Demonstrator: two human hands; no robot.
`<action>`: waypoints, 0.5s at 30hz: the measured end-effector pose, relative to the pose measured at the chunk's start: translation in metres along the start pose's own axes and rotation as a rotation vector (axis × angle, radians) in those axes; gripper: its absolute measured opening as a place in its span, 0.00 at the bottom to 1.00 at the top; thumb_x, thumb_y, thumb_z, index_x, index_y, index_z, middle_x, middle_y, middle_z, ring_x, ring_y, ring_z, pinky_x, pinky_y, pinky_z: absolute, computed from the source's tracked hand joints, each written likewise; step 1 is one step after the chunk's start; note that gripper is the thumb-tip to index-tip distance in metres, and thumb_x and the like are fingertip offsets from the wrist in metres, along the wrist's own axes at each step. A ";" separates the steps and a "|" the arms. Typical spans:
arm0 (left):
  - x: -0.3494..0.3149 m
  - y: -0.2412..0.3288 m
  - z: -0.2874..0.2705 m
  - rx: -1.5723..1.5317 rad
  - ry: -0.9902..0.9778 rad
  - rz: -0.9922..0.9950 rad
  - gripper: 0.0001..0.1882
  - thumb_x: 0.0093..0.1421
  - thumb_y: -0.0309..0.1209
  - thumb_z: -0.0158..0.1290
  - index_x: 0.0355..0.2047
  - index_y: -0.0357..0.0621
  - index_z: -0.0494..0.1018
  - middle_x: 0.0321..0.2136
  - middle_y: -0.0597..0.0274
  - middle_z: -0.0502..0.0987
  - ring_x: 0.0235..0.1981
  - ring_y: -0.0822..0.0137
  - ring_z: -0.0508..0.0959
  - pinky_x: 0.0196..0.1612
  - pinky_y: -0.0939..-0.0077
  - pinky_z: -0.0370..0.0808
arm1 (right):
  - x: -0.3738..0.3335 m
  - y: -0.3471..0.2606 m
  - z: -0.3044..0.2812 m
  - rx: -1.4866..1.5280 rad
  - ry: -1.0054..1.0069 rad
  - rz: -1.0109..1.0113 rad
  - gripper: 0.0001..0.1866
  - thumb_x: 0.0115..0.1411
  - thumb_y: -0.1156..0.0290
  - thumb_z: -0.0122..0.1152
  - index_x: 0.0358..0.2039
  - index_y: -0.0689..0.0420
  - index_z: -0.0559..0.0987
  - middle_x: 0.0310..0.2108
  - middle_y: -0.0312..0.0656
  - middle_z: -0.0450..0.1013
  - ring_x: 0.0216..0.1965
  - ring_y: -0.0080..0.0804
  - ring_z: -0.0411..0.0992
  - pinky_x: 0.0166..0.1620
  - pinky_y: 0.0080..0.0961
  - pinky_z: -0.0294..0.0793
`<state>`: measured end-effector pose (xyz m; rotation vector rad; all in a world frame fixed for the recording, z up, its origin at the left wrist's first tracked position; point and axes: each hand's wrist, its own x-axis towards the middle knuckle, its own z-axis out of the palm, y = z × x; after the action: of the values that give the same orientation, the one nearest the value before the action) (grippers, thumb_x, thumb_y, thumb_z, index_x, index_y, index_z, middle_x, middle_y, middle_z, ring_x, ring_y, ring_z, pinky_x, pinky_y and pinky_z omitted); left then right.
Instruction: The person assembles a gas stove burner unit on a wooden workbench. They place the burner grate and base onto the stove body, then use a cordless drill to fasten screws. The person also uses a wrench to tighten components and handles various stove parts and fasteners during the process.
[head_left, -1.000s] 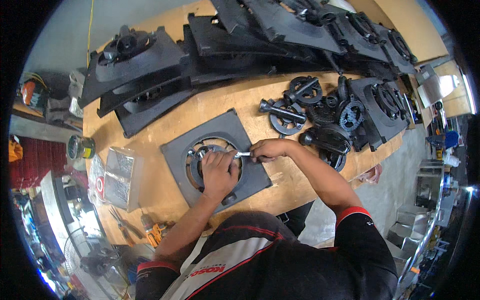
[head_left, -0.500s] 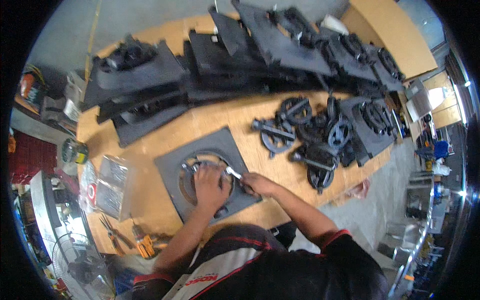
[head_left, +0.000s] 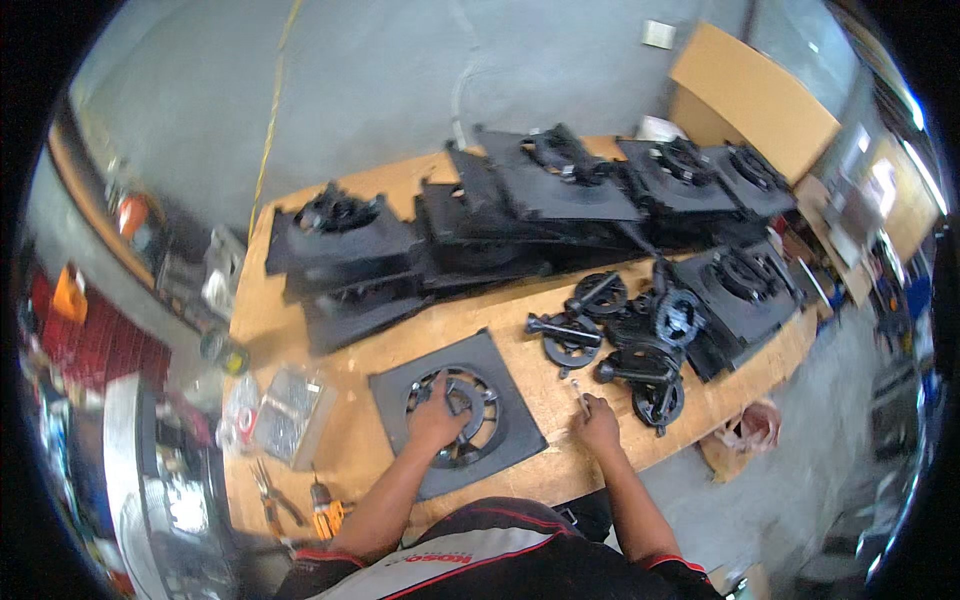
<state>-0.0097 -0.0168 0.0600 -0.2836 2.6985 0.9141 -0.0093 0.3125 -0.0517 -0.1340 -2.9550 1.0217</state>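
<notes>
A dark square panel (head_left: 512, 448) with a round opening lies on the wooden table in front of me. A black spoked ring (head_left: 487, 392) sits in that opening. My left hand (head_left: 436, 420) rests over the ring's left side, its index finger stretched forward and the thumb apart. To the right of the panel, away from it, my right hand (head_left: 598, 424) is closed around a slim metal wrench (head_left: 577, 391) whose end points away from me. The tips of some left fingers are hard to make out.
Stacked dark panels (head_left: 540, 240) line the table's far side. Several loose black ring assemblies (head_left: 640, 365) crowd the right. Nearer left lie a clear plastic bag (head_left: 290, 415), pliers (head_left: 270, 497) and an orange drill (head_left: 326, 512). A cardboard box (head_left: 750, 95) stands at the far right.
My right hand has drawn the wrench off the ring to the right, clear of the panel. My left hand remains over the ring, fingers shifted. The head view has tilted up and left.
</notes>
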 end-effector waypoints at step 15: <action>-0.005 -0.037 -0.022 -0.647 0.118 0.229 0.35 0.48 0.18 0.54 0.61 0.37 0.66 0.52 0.50 0.73 0.50 0.60 0.75 0.56 0.69 0.72 | -0.141 0.079 -0.048 0.168 0.525 0.006 0.19 0.53 0.73 0.59 0.47 0.57 0.78 0.43 0.50 0.75 0.48 0.50 0.72 0.52 0.43 0.72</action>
<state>0.0008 -0.0590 0.0574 -0.1561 2.4860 1.8821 0.1393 0.3918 -0.0608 -0.3489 -2.3913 1.0368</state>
